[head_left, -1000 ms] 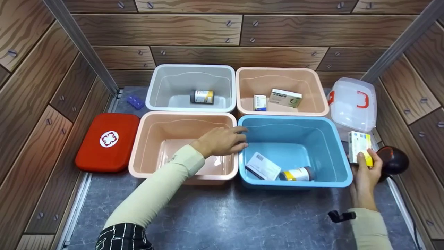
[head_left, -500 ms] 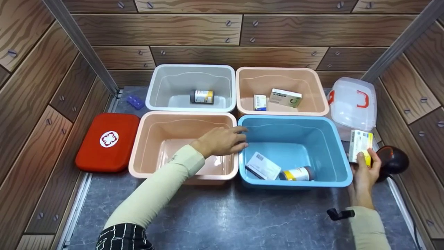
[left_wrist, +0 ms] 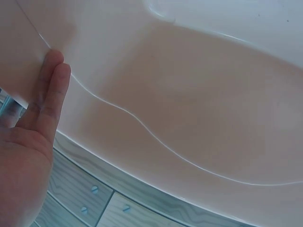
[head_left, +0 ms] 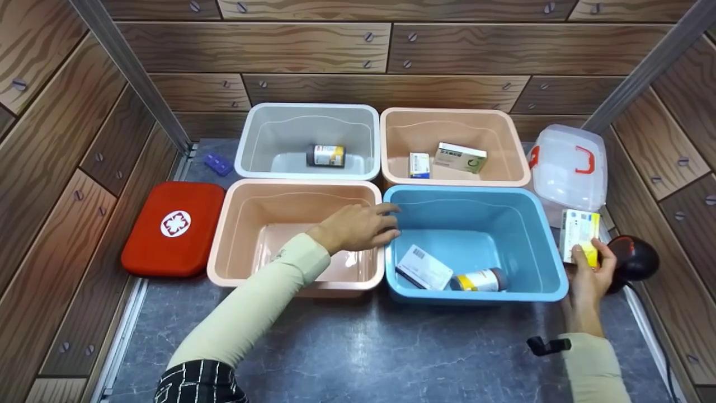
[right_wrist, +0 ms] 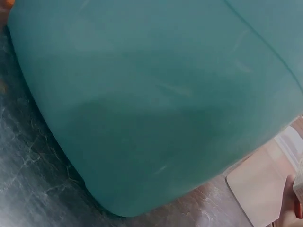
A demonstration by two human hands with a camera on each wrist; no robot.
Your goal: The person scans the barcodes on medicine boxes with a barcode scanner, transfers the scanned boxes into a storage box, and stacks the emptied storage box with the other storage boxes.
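My right hand (head_left: 590, 282) holds a white-and-yellow medicine box (head_left: 579, 234) upright between thumb and fingers, just right of the blue bin (head_left: 534, 240). In the right wrist view, the hand's fingers (right_wrist: 288, 198) and a sliver of the box show at the lower right. My left hand (head_left: 358, 226) rests over the rims where the front peach bin (head_left: 221, 240) meets the blue one. The left wrist view has two extended fingers (left_wrist: 56, 97) along the peach bin's inner wall. Inside the blue bin lie a white box (head_left: 424, 268) and a labelled bottle (head_left: 479, 280).
Behind stand a grey bin (head_left: 274, 131) with a bottle (head_left: 328, 156) and another peach bin (head_left: 400, 134) with two boxes. A red first-aid case (head_left: 184, 246) lies left, near a purple pill organizer (head_left: 218, 164). At right are a clear lidded box (head_left: 565, 173) and a black rounded object (head_left: 637, 260).
The medicine box in my right hand has shifted and tilted only slightly. My left hand has stayed at the rims.
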